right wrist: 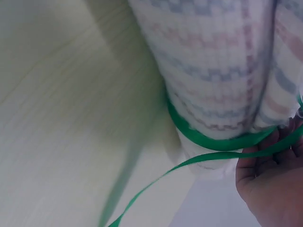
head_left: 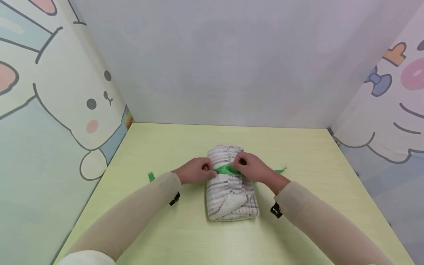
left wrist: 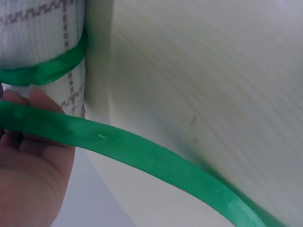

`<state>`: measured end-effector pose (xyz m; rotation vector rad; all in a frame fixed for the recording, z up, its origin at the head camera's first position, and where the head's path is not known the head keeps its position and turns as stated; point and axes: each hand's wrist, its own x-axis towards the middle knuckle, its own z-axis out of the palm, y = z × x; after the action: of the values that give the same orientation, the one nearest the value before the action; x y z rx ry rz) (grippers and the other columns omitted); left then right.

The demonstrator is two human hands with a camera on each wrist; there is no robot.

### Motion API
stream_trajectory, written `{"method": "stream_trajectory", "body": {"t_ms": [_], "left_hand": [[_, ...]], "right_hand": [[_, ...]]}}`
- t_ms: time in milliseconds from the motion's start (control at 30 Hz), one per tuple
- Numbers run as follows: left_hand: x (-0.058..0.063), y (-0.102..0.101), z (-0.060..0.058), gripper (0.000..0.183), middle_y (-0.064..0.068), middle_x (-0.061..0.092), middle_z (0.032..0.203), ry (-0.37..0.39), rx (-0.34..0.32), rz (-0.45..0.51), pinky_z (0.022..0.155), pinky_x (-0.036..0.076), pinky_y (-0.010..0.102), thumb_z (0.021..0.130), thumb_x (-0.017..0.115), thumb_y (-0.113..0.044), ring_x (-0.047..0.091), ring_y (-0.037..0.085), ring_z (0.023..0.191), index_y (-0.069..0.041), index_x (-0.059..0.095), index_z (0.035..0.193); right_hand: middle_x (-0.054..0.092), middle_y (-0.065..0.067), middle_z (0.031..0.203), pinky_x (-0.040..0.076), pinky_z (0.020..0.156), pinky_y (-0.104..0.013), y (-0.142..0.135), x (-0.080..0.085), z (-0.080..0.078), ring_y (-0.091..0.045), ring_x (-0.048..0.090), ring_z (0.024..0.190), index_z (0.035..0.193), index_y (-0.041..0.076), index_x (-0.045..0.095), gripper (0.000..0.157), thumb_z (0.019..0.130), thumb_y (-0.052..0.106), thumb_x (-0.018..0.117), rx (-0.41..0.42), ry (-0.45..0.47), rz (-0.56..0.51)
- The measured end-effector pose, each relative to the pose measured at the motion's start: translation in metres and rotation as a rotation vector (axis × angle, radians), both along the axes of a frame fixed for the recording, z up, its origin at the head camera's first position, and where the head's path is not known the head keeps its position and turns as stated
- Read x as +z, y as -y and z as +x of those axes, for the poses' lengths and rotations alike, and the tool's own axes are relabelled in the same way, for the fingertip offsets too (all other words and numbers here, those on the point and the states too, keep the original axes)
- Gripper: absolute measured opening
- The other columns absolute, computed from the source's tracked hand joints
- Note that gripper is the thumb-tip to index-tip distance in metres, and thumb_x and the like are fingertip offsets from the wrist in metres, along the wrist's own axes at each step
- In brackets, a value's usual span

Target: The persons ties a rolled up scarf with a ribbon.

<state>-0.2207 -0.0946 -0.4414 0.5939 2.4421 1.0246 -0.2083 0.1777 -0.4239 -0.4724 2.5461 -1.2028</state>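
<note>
Curled nearly closed, the person's left hand has its thumb and fingertips drawn together on the green ribbon, just at the left edge of the folded towel. From that hand a loose end of the ribbon trails off leftward, its tip showing past the left sleeve. The left wrist view has this strip crossing the fingers, and beside them a band of the same ribbon lying round the towel.

Next to the right is the towel itself, on the table between the two hands. Its long side runs away from the person, near end to far end, and the ribbon crosses it from side to side, rather nearer the far end. That crossing is the relation that counts: the hands face each other along the ribbon, so any pull between them would run across the towel's length (not along it).

Further right, the right hand reaches over the towel's right half, finger and thumb bent into a small ring and pinching the ribbon on top. It is the nearer hand to the towel's middle line. Whether a knot lies between the fingertips cannot be told. Beyond its wrist, another loose ribbon end pokes out.
</note>
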Motion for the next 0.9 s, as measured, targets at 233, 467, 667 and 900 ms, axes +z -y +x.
{"method": "stream_trajectory", "body": {"t_ms": [233, 467, 667, 900], "left_hand": [[0.007, -0.002, 0.001, 0.028, -0.001, 0.053, 0.079, 0.019, -0.012, -0.001, 0.07, 0.041, 0.032, 0.102, 0.066, -0.041, 0.051, 0.015, 0.075, -0.017, 0.061, 0.09], [0.014, -0.006, 0.005, 0.03, -0.001, 0.051, 0.074, 0.024, -0.01, -0.015, 0.067, 0.041, 0.032, 0.105, 0.061, -0.037, 0.049, 0.015, 0.07, -0.014, 0.06, 0.086], [0.024, -0.006, 0.008, 0.032, -0.002, 0.05, 0.073, 0.01, 0.033, -0.02, 0.064, 0.04, 0.032, 0.105, 0.06, -0.041, 0.047, 0.015, 0.067, -0.014, 0.062, 0.086], [0.032, 0.0, 0.007, 0.041, -0.002, 0.044, 0.07, -0.03, 0.11, -0.007, 0.061, 0.036, 0.032, 0.104, 0.059, -0.046, 0.041, 0.016, 0.062, -0.014, 0.054, 0.08]], "right_hand": [[0.049, -0.004, 0.074, 0.043, 0.069, -0.037, -0.002, 0.005, -0.001, -0.022, 0.049, 0.067, 0.084, 0.013, 0.051, 0.033, 0.105, 0.035, 0.063, -0.002, 0.003, 0.042], [0.048, -0.003, 0.072, 0.042, 0.067, -0.037, -0.005, 0.008, -0.002, -0.021, 0.048, 0.066, 0.084, 0.014, 0.054, 0.033, 0.105, 0.038, 0.062, 0.006, -0.031, 0.135], [0.047, -0.004, 0.075, 0.042, 0.067, -0.038, -0.007, 0.011, -0.003, -0.021, 0.046, 0.064, 0.084, 0.013, 0.052, 0.036, 0.107, 0.04, 0.057, -0.015, -0.039, 0.134], [0.043, -0.004, 0.07, 0.04, 0.064, -0.038, -0.01, 0.014, 0.0, -0.022, 0.041, 0.061, 0.081, 0.012, 0.048, 0.039, 0.107, 0.04, 0.056, -0.043, -0.024, 0.092]]}}
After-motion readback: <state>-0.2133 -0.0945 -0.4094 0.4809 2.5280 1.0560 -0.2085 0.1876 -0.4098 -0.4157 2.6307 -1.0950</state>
